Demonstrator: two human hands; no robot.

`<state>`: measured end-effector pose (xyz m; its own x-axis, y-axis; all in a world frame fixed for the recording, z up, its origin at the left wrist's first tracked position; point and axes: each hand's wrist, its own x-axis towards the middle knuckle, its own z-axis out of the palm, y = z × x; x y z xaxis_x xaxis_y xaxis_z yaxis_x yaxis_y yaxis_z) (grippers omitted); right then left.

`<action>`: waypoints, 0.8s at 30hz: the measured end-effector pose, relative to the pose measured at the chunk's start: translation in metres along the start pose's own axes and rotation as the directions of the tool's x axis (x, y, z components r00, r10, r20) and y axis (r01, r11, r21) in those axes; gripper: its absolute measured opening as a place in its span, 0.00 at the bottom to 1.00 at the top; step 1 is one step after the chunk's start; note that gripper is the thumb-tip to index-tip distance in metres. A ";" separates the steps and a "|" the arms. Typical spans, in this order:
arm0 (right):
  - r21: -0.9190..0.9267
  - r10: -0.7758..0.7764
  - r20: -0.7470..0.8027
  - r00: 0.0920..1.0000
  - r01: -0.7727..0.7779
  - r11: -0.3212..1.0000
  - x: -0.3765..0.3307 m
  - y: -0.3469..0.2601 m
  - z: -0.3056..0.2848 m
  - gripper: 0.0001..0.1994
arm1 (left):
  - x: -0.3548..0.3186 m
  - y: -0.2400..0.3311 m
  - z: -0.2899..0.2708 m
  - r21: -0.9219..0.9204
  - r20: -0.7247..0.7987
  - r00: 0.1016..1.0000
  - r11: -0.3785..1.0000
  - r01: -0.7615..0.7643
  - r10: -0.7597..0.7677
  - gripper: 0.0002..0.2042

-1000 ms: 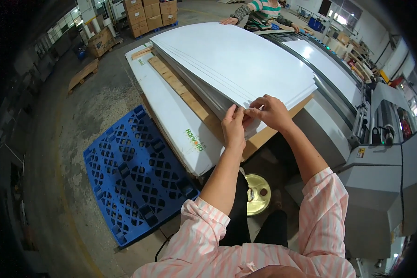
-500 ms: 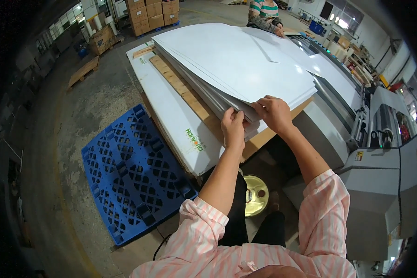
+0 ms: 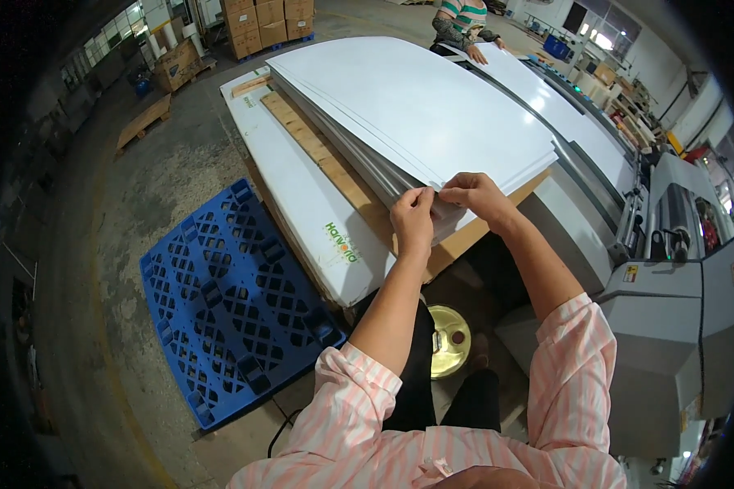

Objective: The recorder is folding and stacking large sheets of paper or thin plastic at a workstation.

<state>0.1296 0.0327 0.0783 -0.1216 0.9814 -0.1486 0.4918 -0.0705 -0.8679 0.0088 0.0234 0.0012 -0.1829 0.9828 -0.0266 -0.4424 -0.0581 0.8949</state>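
Note:
A stack of large glossy white sheets (image 3: pixel 416 106) lies in front of me, its near corner pointing toward my body. At that corner my left hand (image 3: pixel 413 222) is closed in a pinch on the sheet edges. Just right of it, my right hand (image 3: pixel 476 196) also pinches the corner of the upper sheets, thumb and fingers together. The two hands almost touch. Beneath the corner the lower sheet edges look grey and slightly fanned. How many sheets each hand grips is hidden by the fingers.
A wooden board (image 3: pixel 326 151) and a white wrapped pile (image 3: pixel 302 204) support the stack. On the left lies a blue plastic pallet (image 3: pixel 236 301). A grey machine (image 3: pixel 656 285) stands right, a gold-coloured drum (image 3: pixel 448 342) below. Across the stack, a co-worker (image 3: pixel 465 28) handles another white sheet (image 3: pixel 538 90).
My right hand has shifted slightly left, closer to my left hand, and the lifted corner sits lower. Across from me, a loose sheet has moved right off the stack, with the co-worker's hands at it.

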 end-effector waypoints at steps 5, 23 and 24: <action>0.041 0.032 -0.005 0.999 -0.032 0.999 -0.002 -0.002 -0.005 0.11 | -0.002 0.002 0.000 -0.085 0.008 1.000 0.996 0.016 -0.015 0.11; -0.704 -0.467 -0.220 0.857 0.192 0.684 -0.019 -0.002 0.006 0.12 | 0.002 -0.008 -0.004 0.170 0.003 1.000 0.985 -0.017 0.016 0.08; -0.724 -0.478 -0.203 0.855 0.197 0.661 -0.020 0.002 0.008 0.12 | 0.003 -0.006 -0.003 0.200 -0.001 1.000 0.980 -0.020 0.021 0.08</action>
<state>0.1259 0.0118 0.0760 -0.1637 0.9087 0.3840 0.9255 0.2762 -0.2591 0.0085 0.0260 -0.0059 -0.1929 0.9812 -0.0086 -0.2546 -0.0415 0.9662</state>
